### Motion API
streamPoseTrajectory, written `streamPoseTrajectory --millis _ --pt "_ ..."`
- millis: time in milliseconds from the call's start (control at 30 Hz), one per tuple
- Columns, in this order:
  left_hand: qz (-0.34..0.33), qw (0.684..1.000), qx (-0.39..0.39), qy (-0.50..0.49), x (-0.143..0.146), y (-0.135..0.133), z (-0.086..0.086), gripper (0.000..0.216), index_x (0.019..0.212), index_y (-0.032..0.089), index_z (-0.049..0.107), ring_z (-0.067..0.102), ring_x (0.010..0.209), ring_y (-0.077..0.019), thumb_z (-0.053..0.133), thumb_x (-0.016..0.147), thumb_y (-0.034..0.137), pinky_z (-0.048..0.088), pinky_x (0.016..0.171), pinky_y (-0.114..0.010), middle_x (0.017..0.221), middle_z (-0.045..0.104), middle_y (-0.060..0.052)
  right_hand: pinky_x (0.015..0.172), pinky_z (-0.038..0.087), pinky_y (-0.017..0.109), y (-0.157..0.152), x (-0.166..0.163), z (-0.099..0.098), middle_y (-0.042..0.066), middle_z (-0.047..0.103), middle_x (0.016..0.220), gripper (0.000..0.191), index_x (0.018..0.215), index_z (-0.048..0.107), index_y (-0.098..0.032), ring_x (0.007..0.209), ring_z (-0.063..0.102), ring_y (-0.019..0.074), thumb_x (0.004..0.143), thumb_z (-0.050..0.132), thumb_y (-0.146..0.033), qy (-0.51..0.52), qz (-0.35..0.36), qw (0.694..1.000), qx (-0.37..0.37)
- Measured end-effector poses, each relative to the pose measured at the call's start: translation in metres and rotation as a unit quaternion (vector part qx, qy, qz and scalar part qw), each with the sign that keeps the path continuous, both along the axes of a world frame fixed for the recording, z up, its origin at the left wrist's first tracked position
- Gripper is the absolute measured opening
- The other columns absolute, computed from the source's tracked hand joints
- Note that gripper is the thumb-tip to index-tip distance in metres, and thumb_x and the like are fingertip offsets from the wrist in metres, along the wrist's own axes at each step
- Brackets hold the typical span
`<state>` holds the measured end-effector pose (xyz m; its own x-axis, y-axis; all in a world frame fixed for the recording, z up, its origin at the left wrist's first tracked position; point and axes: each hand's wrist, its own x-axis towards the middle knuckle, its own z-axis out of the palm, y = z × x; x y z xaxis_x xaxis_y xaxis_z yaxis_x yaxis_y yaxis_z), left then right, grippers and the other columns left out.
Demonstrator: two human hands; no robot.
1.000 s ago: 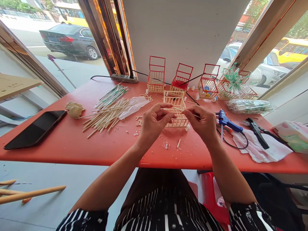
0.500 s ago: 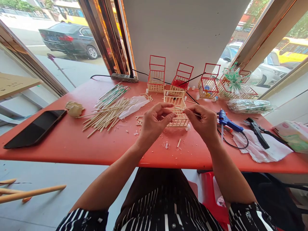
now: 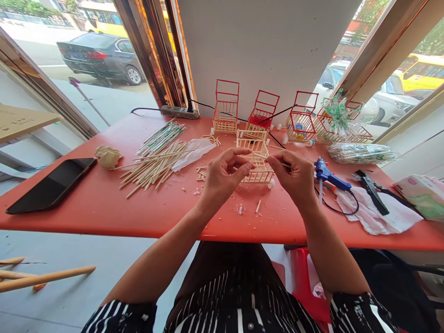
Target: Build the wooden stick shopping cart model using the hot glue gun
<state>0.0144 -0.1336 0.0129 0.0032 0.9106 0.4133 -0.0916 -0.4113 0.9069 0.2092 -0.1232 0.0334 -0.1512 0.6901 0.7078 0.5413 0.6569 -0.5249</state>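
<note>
My right hand (image 3: pixel 293 173) pinches a thin wooden stick (image 3: pixel 261 157) between thumb and forefinger; it slants across toward my other hand. My left hand (image 3: pixel 225 175) is curled, its thumb meeting a bent finger; whatever lies in that pinch is too small to make out. Just behind both hands, a small cart made of pale sticks (image 3: pixel 255 177) stands on the table, partly covered by them. A white wheel (image 3: pixel 271 184) shows at its near right corner. One short stick piece (image 3: pixel 258 206) lies in front among crumbs and scraps.
Left lie loose sticks (image 3: pixel 156 164), wrapped sticks (image 3: pixel 163 136) and a phone (image 3: pixel 52 185). Finished-looking carts with red frames (image 3: pixel 225 108) line the back. At right are a blue glue gun (image 3: pixel 329 175), black-handled pliers (image 3: pixel 374 192) on a white cloth (image 3: pixel 398 217), and a tissue pack (image 3: pixel 421 196).
Both hands hold almost the same pose. The stick in my right hand has shifted very slightly; nothing has been let go or taken up.
</note>
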Motion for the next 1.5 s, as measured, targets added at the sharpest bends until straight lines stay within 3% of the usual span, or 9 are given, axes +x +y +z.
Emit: streamPoseTrajectory --millis 433,1000,1267,1500 --pt "0.036 0.999 0.016 0.028 -0.0023 0.0016 -0.0046 0.033 0.117 0.018 0.082 0.077 0.09 -0.0168 0.077 0.086 0.028 0.058 0.075 -0.025 0.101 0.084 -0.007 0.059 0.039 0.027 0.0002 -0.0004 0.0015 -0.002 0.063 0.065 0.024 0.079 0.075 -0.021 0.057 0.047 0.0114 0.097 0.069 -0.035 -0.005 -0.005 1.0 -0.002" --pt "0.062 0.997 0.001 0.038 -0.0024 0.0011 -0.0031 0.024 0.102 0.02 0.086 0.075 0.08 -0.0157 0.081 0.088 0.039 0.059 0.072 -0.026 0.099 0.086 -0.006 0.061 0.041 0.027 -0.0004 0.0002 0.0008 -0.001 0.067 0.069 0.023 0.079 0.074 -0.021 0.059 0.051 0.012 0.098 0.07 -0.034 -0.004 -0.004 1.0 -0.002" --pt "0.024 0.999 -0.015 0.029 -0.0038 0.0034 -0.0052 0.023 0.089 0.02 0.087 0.074 0.072 -0.0166 0.082 0.086 0.042 0.059 0.07 -0.027 0.079 0.083 -0.004 0.062 0.042 0.028 -0.001 -0.0006 0.0006 -0.001 0.069 0.071 0.023 0.079 0.074 -0.021 0.06 0.052 0.0123 0.098 0.069 -0.033 -0.007 0.001 1.0 0.0" --pt "0.008 1.0 -0.017 0.021 -0.0027 0.0033 -0.0061 0.024 0.086 0.02 0.086 0.076 0.072 -0.0181 0.084 0.086 0.044 0.062 0.071 -0.029 0.077 0.082 -0.005 0.062 0.044 0.028 -0.0003 -0.0009 0.0004 0.0 0.07 0.071 0.022 0.079 0.075 -0.021 0.061 0.054 0.0127 0.098 0.069 -0.032 -0.008 0.005 1.0 0.005"
